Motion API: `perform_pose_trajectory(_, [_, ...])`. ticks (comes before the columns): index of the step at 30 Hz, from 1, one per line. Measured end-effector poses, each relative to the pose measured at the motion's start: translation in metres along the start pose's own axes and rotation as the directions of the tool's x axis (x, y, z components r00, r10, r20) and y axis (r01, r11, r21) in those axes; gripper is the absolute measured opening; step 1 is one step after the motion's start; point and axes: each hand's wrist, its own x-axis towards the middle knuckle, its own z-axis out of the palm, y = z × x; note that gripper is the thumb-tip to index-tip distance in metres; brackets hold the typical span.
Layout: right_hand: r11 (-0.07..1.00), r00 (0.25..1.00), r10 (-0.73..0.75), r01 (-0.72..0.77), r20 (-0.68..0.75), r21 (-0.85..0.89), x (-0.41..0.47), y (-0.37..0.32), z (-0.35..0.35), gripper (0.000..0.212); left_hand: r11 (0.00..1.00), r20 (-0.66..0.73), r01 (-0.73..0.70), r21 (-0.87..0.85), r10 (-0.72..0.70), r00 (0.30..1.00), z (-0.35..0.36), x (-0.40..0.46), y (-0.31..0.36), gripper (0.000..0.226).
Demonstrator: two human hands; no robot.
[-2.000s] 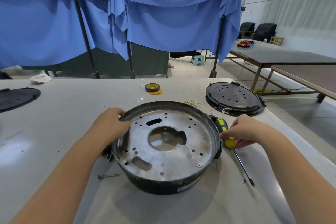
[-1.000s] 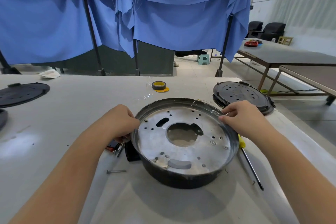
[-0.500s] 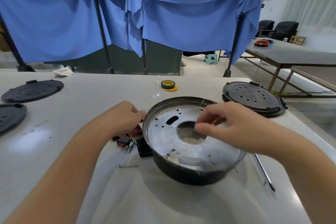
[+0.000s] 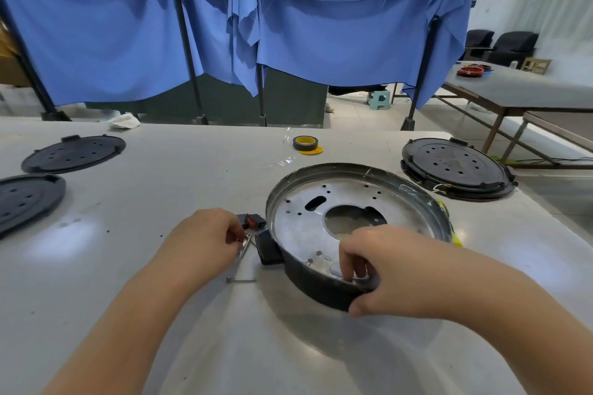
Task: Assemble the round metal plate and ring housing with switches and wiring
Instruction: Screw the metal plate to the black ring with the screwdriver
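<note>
Round metal plate (image 4: 349, 212) seated in dark ring housing (image 4: 321, 285), centre-right of the grey table (image 4: 160, 176), tilted with its near edge raised. Risk, as a judgement: the housing may slip or rock if the grip on the near rim slackens, and the small screws could roll away. Right hand (image 4: 388, 272): fingers curled over the near rim, thumb below on the outer wall, clamping the housing. Left hand (image 4: 205, 237): just left of the housing, fingertips pinched on slim metal screws (image 4: 244, 245) beside a red-and-black switch (image 4: 253, 221). Loose screw (image 4: 241, 280) near. Yellow tape roll (image 4: 305, 143) far; black perforated lid (image 4: 455, 167) far right.
</note>
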Motion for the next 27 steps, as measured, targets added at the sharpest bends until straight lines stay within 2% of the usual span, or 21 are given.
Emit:
perform_pose_trajectory(4, [1.000, 0.999, -0.016, 0.016, -0.039, -0.007, 0.001, 0.003, 0.007, 0.032, 0.998, 0.027, -0.018, 0.061, 0.016, 0.999, 0.006, 0.002, 0.001, 0.021])
perform_pose_trajectory(11, [0.994, 0.975, -0.083, 0.067, -0.206, -0.084, -0.009, 0.005, 0.023, 0.024, 0.999, 0.032, -0.034, 0.025, 0.033, 0.999, 0.007, 0.000, -0.002, 0.020])
perform_pose_trajectory(17, [0.986, 0.934, -0.114, 0.066, -0.339, -0.152, -0.015, 0.000, 0.036, 0.019, 0.970, 0.000, -0.059, -0.235, 0.061, 0.998, -0.007, -0.006, 0.007, 0.013])
perform_pose_trajectory(21, [0.982, 0.892, -0.129, 0.054, -0.433, -0.182, -0.013, -0.002, 0.030, 0.025, 0.925, 0.041, 0.017, -0.379, -0.002, 0.999, -0.021, -0.008, 0.002, 0.012])
perform_pose_trajectory(24, [0.986, 0.854, -0.122, 0.048, -0.505, -0.158, -0.010, -0.002, 0.020, 0.032, 0.849, 0.093, 0.068, -0.524, -0.023, 0.995, -0.027, -0.008, 0.002, 0.008])
perform_pose_trajectory(27, [0.996, 0.803, -0.077, 0.035, -0.591, -0.081, -0.006, 0.001, 0.004, 0.027, 0.713, 0.175, 0.159, -0.683, -0.052, 0.983, -0.027, -0.008, 0.005, 0.004])
